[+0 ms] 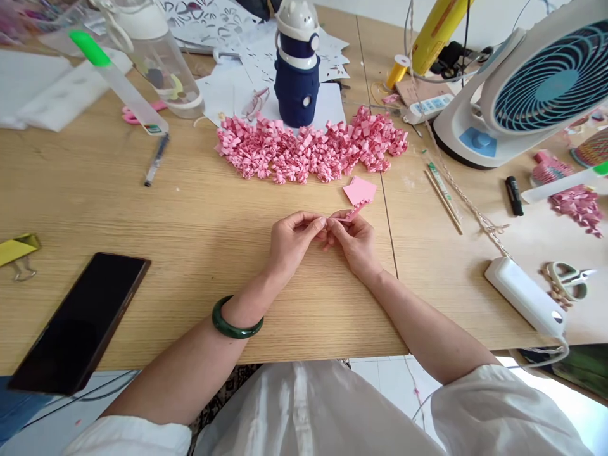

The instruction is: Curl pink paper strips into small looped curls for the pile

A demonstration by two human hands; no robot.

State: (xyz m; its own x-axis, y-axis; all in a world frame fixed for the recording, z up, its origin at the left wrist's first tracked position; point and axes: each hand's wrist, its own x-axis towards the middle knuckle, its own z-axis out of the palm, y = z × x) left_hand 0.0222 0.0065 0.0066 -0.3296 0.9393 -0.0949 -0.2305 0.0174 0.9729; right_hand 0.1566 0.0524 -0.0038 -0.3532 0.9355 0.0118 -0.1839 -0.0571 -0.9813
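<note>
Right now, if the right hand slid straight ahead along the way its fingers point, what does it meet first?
The right hand points up and away across the table. Past the pink strip it pinches, it would probably first meet the flat pink paper piece, then the pile of pink curls; depth is unclear.

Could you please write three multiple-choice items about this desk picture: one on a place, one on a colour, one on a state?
1. Where does the pile of curled pink paper pieces lie?
A. in front of the navy bottle
B. on the black phone
C. under the fan

2. What colour is the bangle on the left wrist?
A. red
B. dark green
C. yellow

3. How is the pink paper strip held?
A. it lies untouched on the table
B. the left hand alone grips it
C. both hands pinch it between their fingers

Answers:
1 A, the pile spreads on the table just nearer the camera than the bottle.
2 B, the ring is dark green.
3 C, the left hand and right hand meet on the strip.
</note>
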